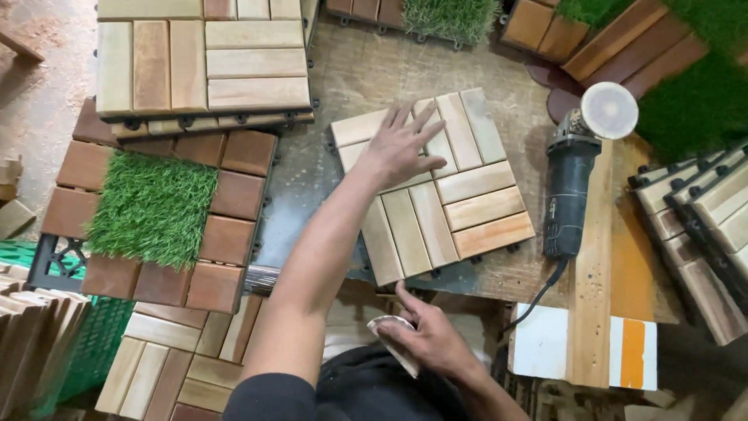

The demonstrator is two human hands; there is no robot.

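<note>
While the left hand (399, 144) presses flat on the pale slatted wooden tile (432, 185), the right hand (428, 339) pinches sandpaper (392, 341).

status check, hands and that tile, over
Left hand flat on pale wooden tile. Right hand holds folded sandpaper at bench edge. Angle grinder lies beside the tile, apart.

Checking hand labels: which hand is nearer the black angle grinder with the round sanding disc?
Right. The right hand, holding a small sanding pad, sits below-left of the black angle grinder. The left hand lies flat on the pale wooden slat tile, farther left.
</note>
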